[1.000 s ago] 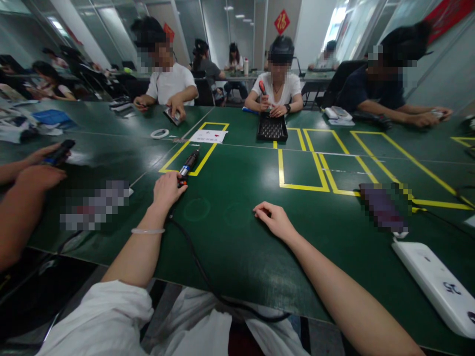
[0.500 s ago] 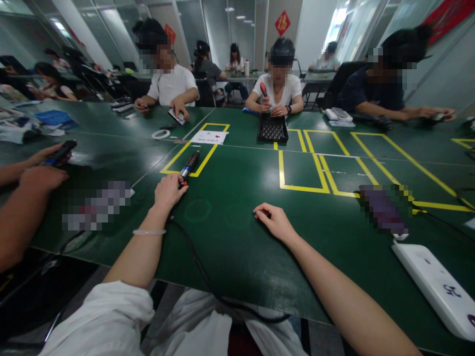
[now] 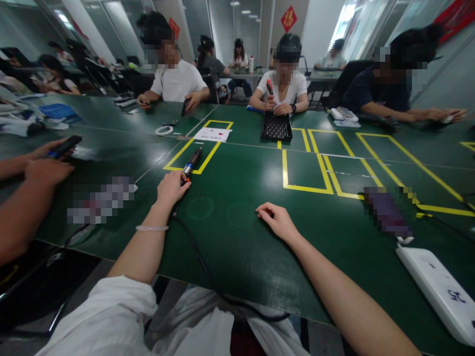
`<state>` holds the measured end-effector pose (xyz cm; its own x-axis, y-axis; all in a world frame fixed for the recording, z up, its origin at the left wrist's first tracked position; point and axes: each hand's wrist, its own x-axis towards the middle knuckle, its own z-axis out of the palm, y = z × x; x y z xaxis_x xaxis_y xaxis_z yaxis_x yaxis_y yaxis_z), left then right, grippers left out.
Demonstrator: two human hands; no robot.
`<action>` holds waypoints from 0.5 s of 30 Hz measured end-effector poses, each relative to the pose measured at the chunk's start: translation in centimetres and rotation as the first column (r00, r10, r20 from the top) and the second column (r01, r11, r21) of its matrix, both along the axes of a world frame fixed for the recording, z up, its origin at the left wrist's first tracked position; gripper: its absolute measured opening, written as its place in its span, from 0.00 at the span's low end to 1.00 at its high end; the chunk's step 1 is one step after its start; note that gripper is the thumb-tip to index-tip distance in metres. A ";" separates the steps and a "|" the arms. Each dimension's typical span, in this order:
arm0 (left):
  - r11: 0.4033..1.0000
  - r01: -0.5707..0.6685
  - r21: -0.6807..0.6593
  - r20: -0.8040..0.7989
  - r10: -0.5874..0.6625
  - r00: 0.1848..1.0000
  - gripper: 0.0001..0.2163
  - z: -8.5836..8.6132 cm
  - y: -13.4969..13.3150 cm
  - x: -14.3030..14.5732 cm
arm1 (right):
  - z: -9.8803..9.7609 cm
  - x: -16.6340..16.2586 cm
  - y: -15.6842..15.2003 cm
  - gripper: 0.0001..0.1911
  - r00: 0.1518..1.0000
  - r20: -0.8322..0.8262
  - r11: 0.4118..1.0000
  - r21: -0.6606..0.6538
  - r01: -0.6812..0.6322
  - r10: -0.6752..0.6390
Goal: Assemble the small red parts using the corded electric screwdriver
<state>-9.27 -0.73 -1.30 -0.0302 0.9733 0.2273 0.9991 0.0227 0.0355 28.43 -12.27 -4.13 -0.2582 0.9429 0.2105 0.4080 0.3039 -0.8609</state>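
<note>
My left hand (image 3: 172,189) is closed around the rear end of a corded electric screwdriver (image 3: 193,161), black with a silver and blue band. The tool lies on the green table (image 3: 237,252), its tip pointing away from me into a yellow taped rectangle. From its rear a black cable (image 3: 196,257) runs back over the table edge towards my lap. On the bare tabletop to the right rests my right hand (image 3: 276,220), its fingers curled together with nothing visible in them. Two faint rings mark the surface between my hands.
A printed paper (image 3: 213,134) lies beyond the screwdriver, near a white tape roll (image 3: 164,130). Across the table a person works over a black tray (image 3: 276,127). At right are a phone (image 3: 388,210) and a white power strip (image 3: 434,291); another person's hands (image 3: 48,163) are at left.
The view has shifted slightly. Both my hands keep their places on the table. Across at the left, a person has raised and tilted a dark flat device.
</note>
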 end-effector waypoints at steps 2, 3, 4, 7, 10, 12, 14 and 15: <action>1.000 -0.001 -0.005 0.008 0.001 1.000 0.13 0.1 0.0 -0.1 | 0.0 -0.1 0.0 0.09 1.000 0.001 1.000 0.002 0.002 -0.002; 1.000 -0.001 -0.009 0.012 0.001 1.000 0.13 0.1 0.0 -0.1 | 0.0 -0.1 0.0 0.09 1.000 0.003 1.000 0.002 0.003 -0.003; 1.000 0.000 -0.011 0.015 0.000 1.000 0.13 0.1 0.0 -0.1 | -0.1 -0.1 0.0 0.09 1.000 0.006 1.000 0.002 0.004 -0.004; 1.000 -0.008 -0.022 0.028 0.008 1.000 0.14 0.2 -0.1 -0.1 | -0.1 -0.1 0.0 0.09 1.000 0.015 1.000 0.005 0.007 -0.007; 0.999 -0.034 -0.028 0.064 0.035 0.997 0.15 0.3 -0.1 -0.2 | -0.2 -0.1 0.0 0.09 1.000 0.014 1.000 0.010 0.001 -0.002; 0.998 -0.060 -0.028 0.103 0.062 0.993 0.16 0.3 -0.1 -0.2 | -0.1 -0.1 -0.1 0.09 1.000 0.011 1.000 0.008 -0.001 0.001; 0.996 -0.086 -0.023 0.145 0.088 0.985 0.17 0.2 0.0 -0.3 | -0.1 -0.1 -0.1 0.09 1.000 0.005 1.000 0.003 0.001 -0.001; 0.995 -0.098 -0.019 0.168 0.100 0.981 0.18 0.1 0.0 -0.4 | 0.0 0.0 -0.1 0.09 1.000 0.003 1.000 0.001 0.001 -0.001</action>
<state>-9.68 -0.69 -1.15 -0.1633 0.9660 0.2006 0.9717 0.1223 0.2020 28.39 -12.41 -4.15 -0.2578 0.9430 0.2105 0.4108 0.3042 -0.8595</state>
